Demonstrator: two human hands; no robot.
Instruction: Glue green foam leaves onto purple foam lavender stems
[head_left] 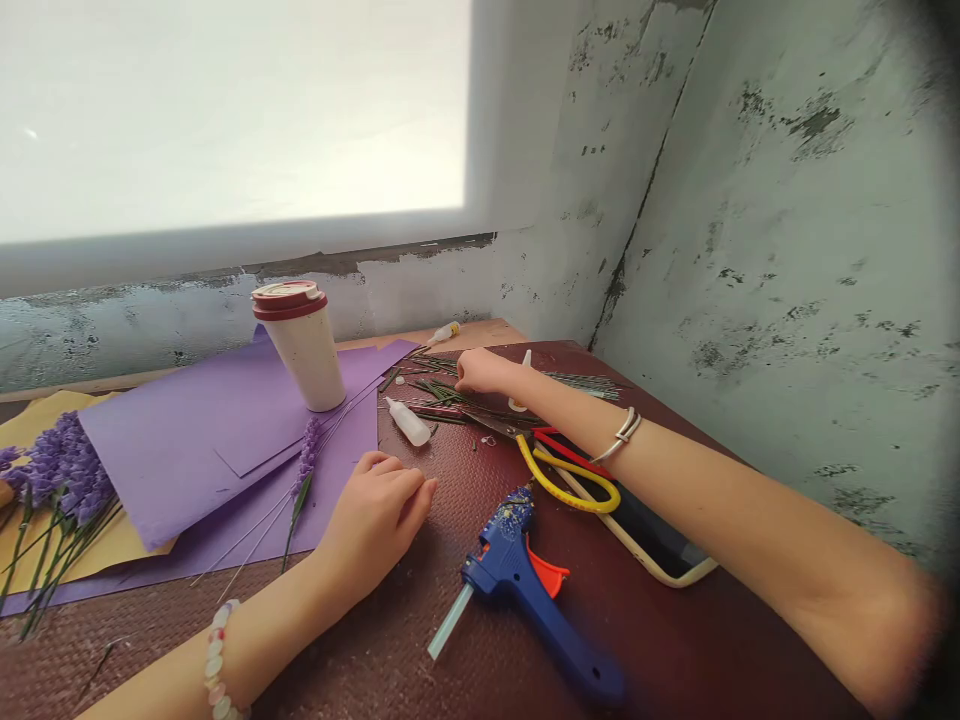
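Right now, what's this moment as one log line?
left hand: curled near white bottle | right hand: at green stems, grip unclear | cup: standing on purple paper | glue gun: lying on table

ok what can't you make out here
In the head view:
right hand: its curl hides whether it grips green stems
left hand: its back hides the palm
dark cream-rimmed thing: partly covered by right forearm
leftmost purple flowers: cut off by left edge
far bottle's label: too small to read

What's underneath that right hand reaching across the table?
By the right hand, dark green stems lie on the reddish-brown tabletop. Whatever the hand itself covers is hidden, including whether it pinches a stem.
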